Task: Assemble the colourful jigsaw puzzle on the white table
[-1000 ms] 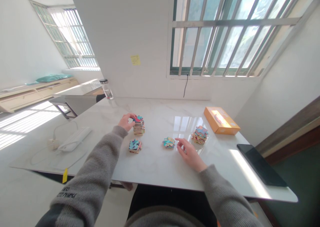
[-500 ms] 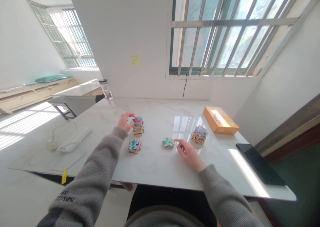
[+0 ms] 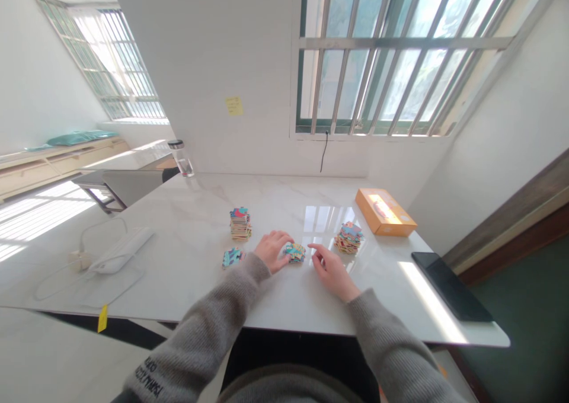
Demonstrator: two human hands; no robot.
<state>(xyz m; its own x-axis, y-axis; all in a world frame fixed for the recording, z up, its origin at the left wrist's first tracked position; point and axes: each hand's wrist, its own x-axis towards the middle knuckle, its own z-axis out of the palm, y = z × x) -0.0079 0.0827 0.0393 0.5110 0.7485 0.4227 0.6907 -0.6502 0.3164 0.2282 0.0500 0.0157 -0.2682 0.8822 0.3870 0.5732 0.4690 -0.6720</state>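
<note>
My left hand (image 3: pixel 272 251) is at the left side of a small stack of jigsaw puzzle pieces (image 3: pixel 294 253), its thumb and fingers apart around the near edge. Whether the fingertips touch the stack I cannot tell. Just to the right of that stack rests my right hand (image 3: pixel 332 272), holding nothing, index finger stretched out and the others loosely bent. A tall stack of puzzle pieces (image 3: pixel 240 225) stands farther back on the left. In front of it, a low stack (image 3: pixel 232 258) is partly covered by my left sleeve. Another tall, uneven stack (image 3: pixel 349 238) stands to the right.
An orange box (image 3: pixel 386 212) lies at the back right of the white table (image 3: pixel 275 195). A black tablet-like slab (image 3: pixel 451 285) lies along the right edge. On the left are a white power strip (image 3: pixel 122 252) with cables and, at the back corner, a bottle (image 3: pixel 181 158).
My left hand has left the tall left stack and moved right and nearer, to the small middle stack. My right hand stays about where it was. The view has turned slightly right.
</note>
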